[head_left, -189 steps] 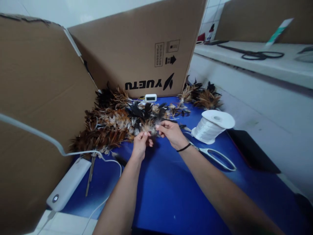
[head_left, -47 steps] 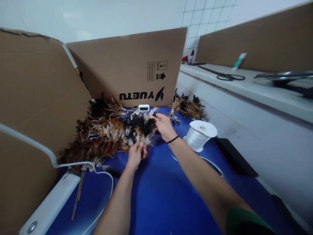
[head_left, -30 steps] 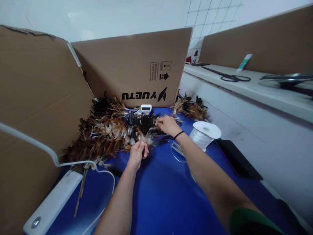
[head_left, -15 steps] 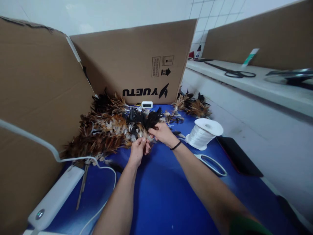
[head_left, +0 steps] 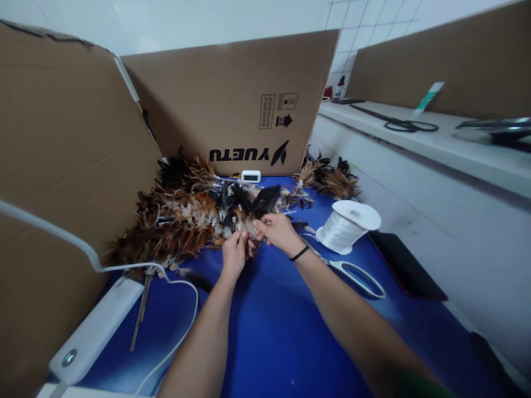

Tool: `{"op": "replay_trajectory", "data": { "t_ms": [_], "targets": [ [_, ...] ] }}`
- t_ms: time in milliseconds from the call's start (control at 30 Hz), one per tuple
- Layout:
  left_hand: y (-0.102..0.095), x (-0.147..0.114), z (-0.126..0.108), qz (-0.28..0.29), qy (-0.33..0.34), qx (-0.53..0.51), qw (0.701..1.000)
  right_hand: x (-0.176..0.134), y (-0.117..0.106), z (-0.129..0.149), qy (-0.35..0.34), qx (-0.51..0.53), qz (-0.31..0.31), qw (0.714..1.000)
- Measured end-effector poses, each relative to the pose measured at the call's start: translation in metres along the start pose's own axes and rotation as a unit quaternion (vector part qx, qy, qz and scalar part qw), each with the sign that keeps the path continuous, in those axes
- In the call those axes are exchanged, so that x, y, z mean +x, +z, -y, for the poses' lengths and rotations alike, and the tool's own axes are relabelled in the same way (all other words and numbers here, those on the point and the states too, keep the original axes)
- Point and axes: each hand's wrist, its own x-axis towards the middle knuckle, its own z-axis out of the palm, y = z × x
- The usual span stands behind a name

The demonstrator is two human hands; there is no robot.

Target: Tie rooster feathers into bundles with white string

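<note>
Close together, both hands meet over the blue table [head_left: 274, 331], forearms angled inward. The left hand [head_left: 235, 251] pinches the pale base of a feather bunch [head_left: 265, 200] between thumb and fingers; the right hand [head_left: 276, 231], wrist bent inward, pinches the same base just beside it. More feathers [head_left: 170, 237] crowd the left. Scissors [head_left: 360, 279] lie partly behind the right wrist, near a spool [head_left: 346, 229]; a box [head_left: 199, 105] stands behind.
</note>
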Motion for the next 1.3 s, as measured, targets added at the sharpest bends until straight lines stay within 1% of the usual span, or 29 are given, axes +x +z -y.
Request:
{"op": "replay_trajectory", "data": {
  "t_ms": [67,133,200,267,433,667,867,1000,1133,1300],
  "targets": [
    [0.0,0.0,0.0,-0.007,0.002,-0.001,1.0,-0.003,0.0,-0.001,-0.043,-0.031,-0.015,0.998],
    [0.0,0.0,0.0,-0.001,0.006,0.004,1.0,-0.005,0.001,0.0,-0.079,-0.046,-0.045,0.995],
    [-0.001,0.0,0.0,0.005,0.011,0.01,1.0,-0.006,0.003,0.001,-0.099,-0.041,-0.067,0.992],
    [-0.001,-0.001,0.0,0.006,0.014,0.012,1.0,-0.006,0.006,0.003,-0.107,-0.035,-0.074,0.991],
    [-0.001,-0.002,0.0,0.004,0.02,0.034,0.999,-0.004,0.01,0.001,-0.104,-0.024,-0.075,0.991],
    [0.0,-0.004,-0.002,-0.002,0.021,0.051,0.999,0.0,0.015,-0.004,-0.074,-0.014,-0.094,0.993],
    [0.001,-0.005,-0.003,-0.012,0.023,0.059,0.998,0.001,0.016,-0.006,-0.078,0.004,-0.102,0.992],
    [0.001,-0.004,-0.001,-0.01,0.014,0.037,0.999,0.002,0.018,-0.01,-0.071,0.049,-0.085,0.993],
    [0.002,-0.003,0.002,0.002,0.008,-0.006,1.0,0.003,0.018,-0.01,-0.057,0.093,-0.07,0.992],
    [0.002,-0.001,0.005,-0.004,-0.001,-0.056,0.998,0.004,0.018,-0.012,-0.065,0.09,-0.078,0.991]
  ]
}}
